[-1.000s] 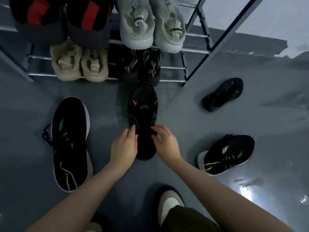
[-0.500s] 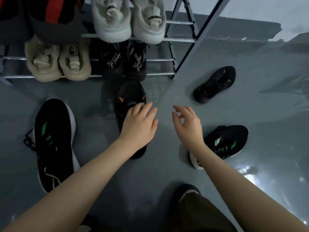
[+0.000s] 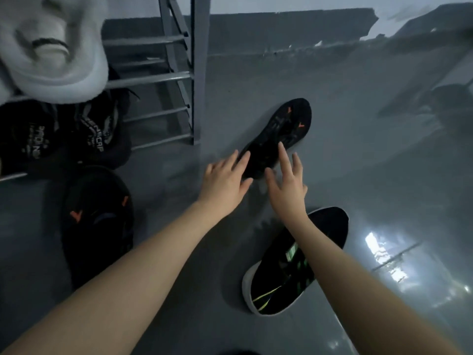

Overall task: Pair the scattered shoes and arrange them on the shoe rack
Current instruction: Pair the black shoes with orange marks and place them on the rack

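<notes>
Green-striped shoe (image 3: pixel 294 265) nearest, under right forearm | left hand (image 3: pixel 225 185) and right hand (image 3: pixel 288 185) spread wide, empty, flanking heel of orange-marked shoe (image 3: pixel 279 137) on floor right of rack post (image 3: pixel 195 70) | risk: loose heel-only grasp tips shoe.
</notes>
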The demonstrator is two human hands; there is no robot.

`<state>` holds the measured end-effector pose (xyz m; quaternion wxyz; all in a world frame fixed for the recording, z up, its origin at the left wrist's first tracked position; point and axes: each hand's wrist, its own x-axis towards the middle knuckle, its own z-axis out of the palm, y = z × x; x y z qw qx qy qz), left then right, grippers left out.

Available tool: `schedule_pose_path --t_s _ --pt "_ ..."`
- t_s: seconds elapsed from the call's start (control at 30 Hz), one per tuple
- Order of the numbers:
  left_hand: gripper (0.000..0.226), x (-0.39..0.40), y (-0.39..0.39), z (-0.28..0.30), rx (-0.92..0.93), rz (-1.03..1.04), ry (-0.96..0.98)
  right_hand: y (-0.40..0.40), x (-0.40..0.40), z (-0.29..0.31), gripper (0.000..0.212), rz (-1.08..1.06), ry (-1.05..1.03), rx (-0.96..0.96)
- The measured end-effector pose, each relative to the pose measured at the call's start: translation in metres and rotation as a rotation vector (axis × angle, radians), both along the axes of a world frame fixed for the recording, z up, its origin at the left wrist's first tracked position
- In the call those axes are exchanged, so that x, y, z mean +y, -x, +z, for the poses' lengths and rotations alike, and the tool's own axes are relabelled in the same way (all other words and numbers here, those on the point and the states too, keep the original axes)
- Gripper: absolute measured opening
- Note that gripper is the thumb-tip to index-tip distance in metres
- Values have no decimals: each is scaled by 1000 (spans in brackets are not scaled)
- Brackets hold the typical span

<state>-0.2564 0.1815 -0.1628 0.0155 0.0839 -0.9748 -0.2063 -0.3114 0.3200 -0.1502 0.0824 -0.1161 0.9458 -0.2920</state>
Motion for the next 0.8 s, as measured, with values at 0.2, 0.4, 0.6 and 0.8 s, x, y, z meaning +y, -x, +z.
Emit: schedule_pose_path --t_s 0.2,0.4,0.6,0.8 --pt "86 1 28 -15 -51 -7 -94 23 -11 -7 47 39 98 -21" --pt "80 -1 38 -13 -6 60 -140 15 -13 -17 30 10 113 76" --pt "75 6 -17 -4 161 139 -198 -21 -8 -7 24 28 201 123" --pt "69 4 -102 30 187 223 -224 -93 -12 13 27 110 324 101"
